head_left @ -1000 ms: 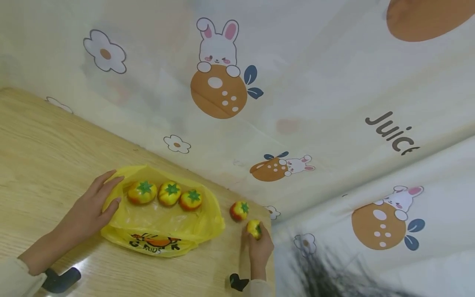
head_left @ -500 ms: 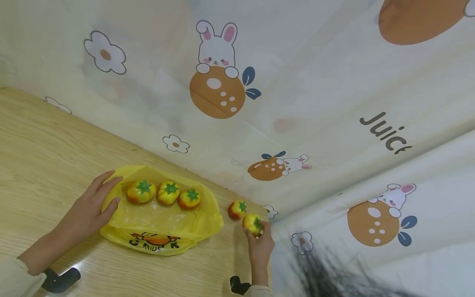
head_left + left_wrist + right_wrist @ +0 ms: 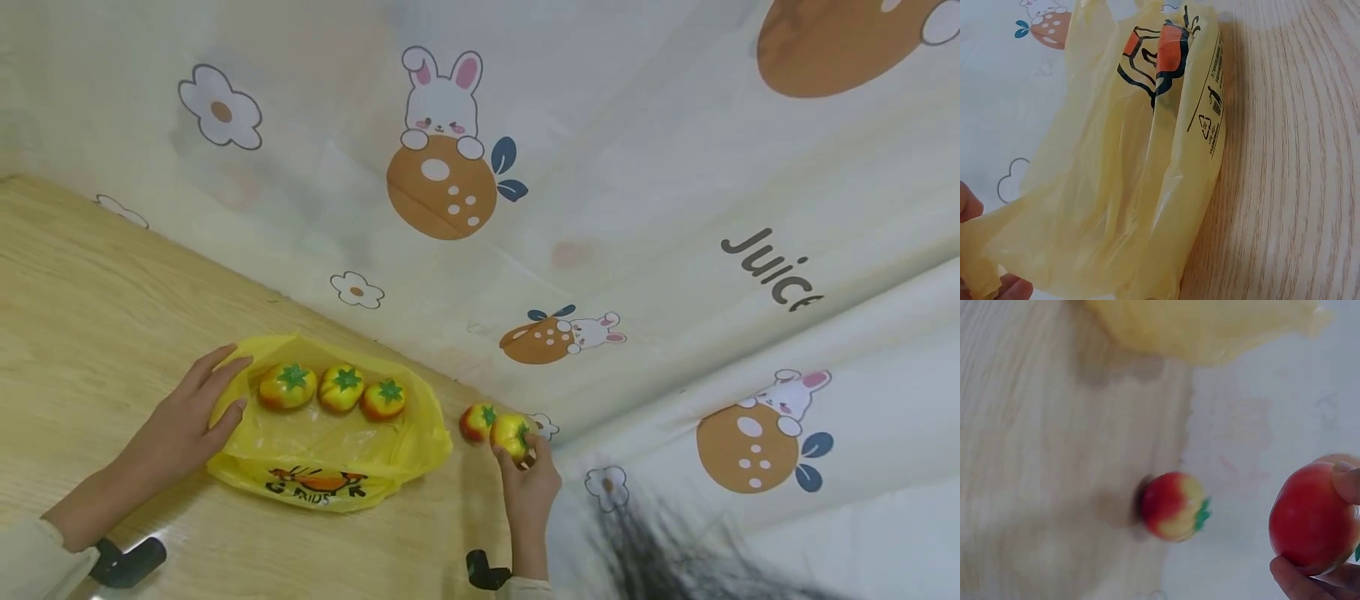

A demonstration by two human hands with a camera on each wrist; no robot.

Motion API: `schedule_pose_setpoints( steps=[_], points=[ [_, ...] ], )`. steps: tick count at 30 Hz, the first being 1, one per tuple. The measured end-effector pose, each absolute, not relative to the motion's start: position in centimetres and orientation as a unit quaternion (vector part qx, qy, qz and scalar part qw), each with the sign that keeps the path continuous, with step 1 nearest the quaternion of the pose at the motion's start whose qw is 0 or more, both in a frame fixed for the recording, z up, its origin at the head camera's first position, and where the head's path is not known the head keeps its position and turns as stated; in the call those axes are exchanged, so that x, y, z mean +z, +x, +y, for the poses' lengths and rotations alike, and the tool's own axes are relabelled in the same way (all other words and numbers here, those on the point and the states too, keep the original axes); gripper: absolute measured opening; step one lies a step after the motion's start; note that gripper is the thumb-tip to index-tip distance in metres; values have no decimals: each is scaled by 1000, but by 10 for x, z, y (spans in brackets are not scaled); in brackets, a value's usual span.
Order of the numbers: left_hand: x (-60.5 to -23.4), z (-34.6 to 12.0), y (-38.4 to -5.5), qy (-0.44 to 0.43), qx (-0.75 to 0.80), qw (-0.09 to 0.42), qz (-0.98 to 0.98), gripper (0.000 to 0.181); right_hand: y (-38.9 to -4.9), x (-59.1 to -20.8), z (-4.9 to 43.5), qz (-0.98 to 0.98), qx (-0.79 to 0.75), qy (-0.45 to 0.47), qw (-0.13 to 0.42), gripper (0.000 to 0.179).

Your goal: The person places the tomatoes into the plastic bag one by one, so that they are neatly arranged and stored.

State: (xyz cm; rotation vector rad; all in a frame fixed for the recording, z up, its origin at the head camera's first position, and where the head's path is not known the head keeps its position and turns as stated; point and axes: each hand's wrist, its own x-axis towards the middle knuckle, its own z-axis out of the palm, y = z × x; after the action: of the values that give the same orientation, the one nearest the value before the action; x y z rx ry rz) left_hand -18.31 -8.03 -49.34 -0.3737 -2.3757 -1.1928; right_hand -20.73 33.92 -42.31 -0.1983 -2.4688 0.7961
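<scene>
A yellow plastic bag lies open on the table with three red-and-yellow tomatoes in a row inside, the middle tomato among them. My left hand holds the bag's left edge; in the left wrist view, fingertips pinch the thin yellow film. At the bag's right, my right hand grips another tomato between thumb and fingers, raised off the table. Close beside it, one loose tomato rests on the table. The held tomato's red underside faces the right wrist camera.
The wooden table ends against a pale hanging cloth printed with rabbits and flowers. Black wrist mounts sit by both sleeves. A blurred dark tuft shows at the lower right.
My right hand has lifted the tomato off the table and moved it slightly up, close to the loose one. My left hand stays at the bag's edge.
</scene>
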Motion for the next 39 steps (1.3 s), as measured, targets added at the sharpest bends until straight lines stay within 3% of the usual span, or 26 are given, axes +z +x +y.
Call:
schedule_pose_setpoints(
  steps=[7,16,30,39],
  points=[
    [-492,-83,-181,-143,-433,223,-862,55,-202,-402,313,-905,311,-18,291,38],
    [-493,-86,-185,-136,-436,231,-859,53,-206,-381,278,-899,329,52,285,40],
    [-496,-87,-184,-132,-437,228,-860,53,-211,-374,228,-908,282,147,274,37],
    [-493,-86,-184,-132,-441,235,-856,54,-213,-386,195,-908,265,221,240,40]
  ],
)
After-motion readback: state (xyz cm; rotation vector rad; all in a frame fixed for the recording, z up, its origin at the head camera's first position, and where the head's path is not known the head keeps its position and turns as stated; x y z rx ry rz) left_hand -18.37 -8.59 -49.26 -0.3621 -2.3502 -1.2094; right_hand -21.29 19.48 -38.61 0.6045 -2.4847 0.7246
